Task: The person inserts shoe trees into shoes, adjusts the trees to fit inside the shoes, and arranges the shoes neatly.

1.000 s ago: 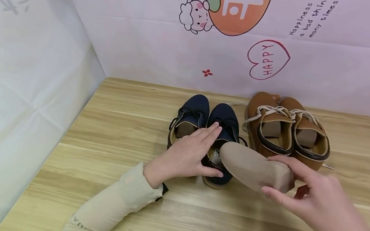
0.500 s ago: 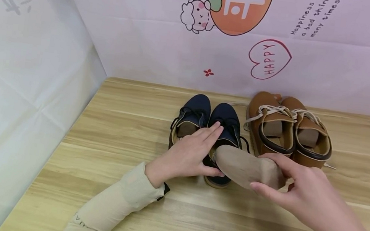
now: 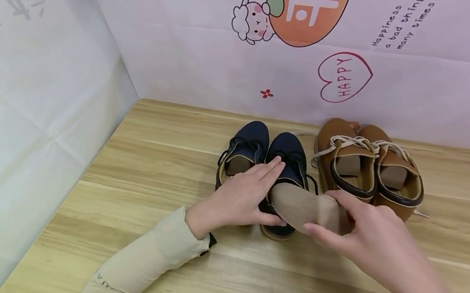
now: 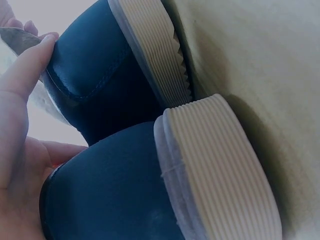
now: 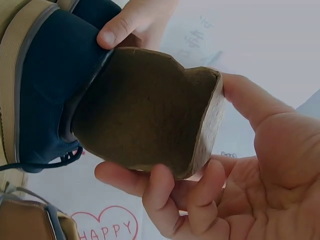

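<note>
Two navy lace-up shoes stand side by side on the wooden table. My left hand [image 3: 239, 198] lies across the right navy shoe [image 3: 287, 145], its fingers straight toward the laces and its thumb at the heel. In the left wrist view the thumb touches that shoe's heel collar [image 4: 70, 90]. The left navy shoe [image 3: 254, 133] is partly hidden under this hand and holds a brown insert [image 3: 239, 165]. My right hand [image 3: 375, 237] grips a grey-brown molded shoe insert [image 5: 145, 110] by its blocky end. The rounded end sits in the right navy shoe's opening.
A pair of brown shoes [image 3: 346, 172] with pale laces and inserts inside stands right of the navy pair. Behind the wooden table [image 3: 162, 167] hangs a white printed cloth [image 3: 185, 52]; another white sheet [image 3: 34, 131] hangs along the left side.
My right hand has moved left with the shoe insert, bringing its rounded end farther into the right navy shoe's opening. The left hand has kept its place on the shoe.
</note>
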A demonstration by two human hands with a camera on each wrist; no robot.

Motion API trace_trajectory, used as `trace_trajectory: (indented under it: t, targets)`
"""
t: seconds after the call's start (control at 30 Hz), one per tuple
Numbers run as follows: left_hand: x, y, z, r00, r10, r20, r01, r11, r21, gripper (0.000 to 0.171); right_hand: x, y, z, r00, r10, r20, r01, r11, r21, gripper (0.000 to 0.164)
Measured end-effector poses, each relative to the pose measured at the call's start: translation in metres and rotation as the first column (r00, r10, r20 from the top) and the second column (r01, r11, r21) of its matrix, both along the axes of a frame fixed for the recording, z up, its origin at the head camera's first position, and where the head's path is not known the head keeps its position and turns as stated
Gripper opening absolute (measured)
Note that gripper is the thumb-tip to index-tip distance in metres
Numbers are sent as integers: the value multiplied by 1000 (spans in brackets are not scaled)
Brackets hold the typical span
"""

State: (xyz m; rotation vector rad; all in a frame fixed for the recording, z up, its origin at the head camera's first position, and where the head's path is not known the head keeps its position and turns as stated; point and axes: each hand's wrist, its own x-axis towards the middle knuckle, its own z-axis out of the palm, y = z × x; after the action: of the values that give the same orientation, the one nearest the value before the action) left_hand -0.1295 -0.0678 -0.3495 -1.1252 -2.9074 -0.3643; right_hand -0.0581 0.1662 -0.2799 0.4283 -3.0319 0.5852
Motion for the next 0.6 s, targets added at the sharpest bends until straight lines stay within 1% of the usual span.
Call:
trace_trajectory:
  t: [0.17,0.27,0.43,0.6]
  targets:
    - [1,0,0,1000,2,-10,-2,1000,0,112,-4,-7,1,999,-8,31,8,1000,1,60]
    - [0,0,0,1000,1,-9,-1,1000,-2,112,-6,-10,2,999,-11,37,11,1000,0,59]
    - [1,0,0,1000,-1,7,1,1000,-3,111,-9,-15,2,999,-20,35,19,1000,12,60]
    - [1,-1,1,1000,5,29,-5,1000,-3,111,-13,-19,1,999,-21,41,20,1000,20,65]
